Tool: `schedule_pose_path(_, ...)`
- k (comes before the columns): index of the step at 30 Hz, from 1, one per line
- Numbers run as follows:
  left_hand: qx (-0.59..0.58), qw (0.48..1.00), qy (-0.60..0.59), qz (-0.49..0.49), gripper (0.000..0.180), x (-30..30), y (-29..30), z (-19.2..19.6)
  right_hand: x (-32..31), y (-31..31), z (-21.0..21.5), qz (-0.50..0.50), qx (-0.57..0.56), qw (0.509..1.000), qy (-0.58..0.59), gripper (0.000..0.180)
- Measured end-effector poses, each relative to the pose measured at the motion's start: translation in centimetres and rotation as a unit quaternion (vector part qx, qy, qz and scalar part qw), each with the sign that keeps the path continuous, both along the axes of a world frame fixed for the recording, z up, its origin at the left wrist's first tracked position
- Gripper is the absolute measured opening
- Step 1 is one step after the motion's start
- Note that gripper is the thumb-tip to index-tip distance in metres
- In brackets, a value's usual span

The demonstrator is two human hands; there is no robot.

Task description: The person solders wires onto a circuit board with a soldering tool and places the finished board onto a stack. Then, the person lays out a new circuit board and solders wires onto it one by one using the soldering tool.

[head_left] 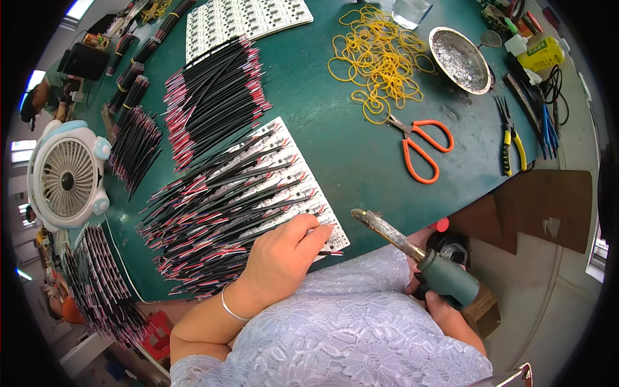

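Pressing down on the near edge of a white circuit-board panel point(293, 187), the fingers point(316, 233) of the left hand point(280, 258) are curled together, tips pinched on a thin wire at the panel's lower right corner. A silver bangle point(231, 308) circles that wrist. The right hand point(445, 309) is closed around the dark green handle of one soldering iron point(412, 258), whose crusted tip points up and left, just beside the panel's corner and clear of it.

Black and red wires point(200, 226) lie fanned across the panel, too many to count. A second loose pile of the same wires point(213, 97) lies farther up the green tabletop point(348, 155), and a second white panel point(245, 19) sits at the far edge. Left of these lie several smaller bundles point(132, 138) bound with yellow bands; about five show, though the far ones blur together. One small white desk fan point(64, 174) stands at the left edge.

To the right lie a loose heap of yellow rubber bands point(380, 58), one pair of orange-handled scissors point(419, 145), one round metal dish point(459, 59) of grey solder dross, and one pair of yellow-handled cutters point(512, 142).
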State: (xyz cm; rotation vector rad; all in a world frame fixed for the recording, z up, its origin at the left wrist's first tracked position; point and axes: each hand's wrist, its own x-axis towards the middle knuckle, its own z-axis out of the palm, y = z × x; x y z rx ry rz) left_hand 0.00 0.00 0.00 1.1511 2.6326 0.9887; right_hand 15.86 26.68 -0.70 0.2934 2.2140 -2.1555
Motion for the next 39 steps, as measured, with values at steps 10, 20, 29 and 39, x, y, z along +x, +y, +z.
schedule_pose_path(10,-0.039,0.992,0.117,-0.006,0.026,0.1,0.7,-0.2,-0.6,0.5,0.3,0.109,0.163,0.980,0.032,0.014)
schedule_pose_path(20,-0.052,0.994,0.096,0.000,0.029,0.4,0.7,-0.4,-1.3,0.4,0.6,0.135,0.187,0.973,0.011,0.020)
schedule_pose_path(29,-0.053,0.996,0.073,0.002,0.030,0.5,0.9,-0.3,-1.3,0.5,0.5,0.157,0.259,0.951,0.063,0.019)
schedule_pose_path(39,-0.045,0.997,0.061,0.003,0.030,0.4,0.9,-0.3,-1.9,0.0,1.8,0.094,0.261,0.949,0.148,0.017)
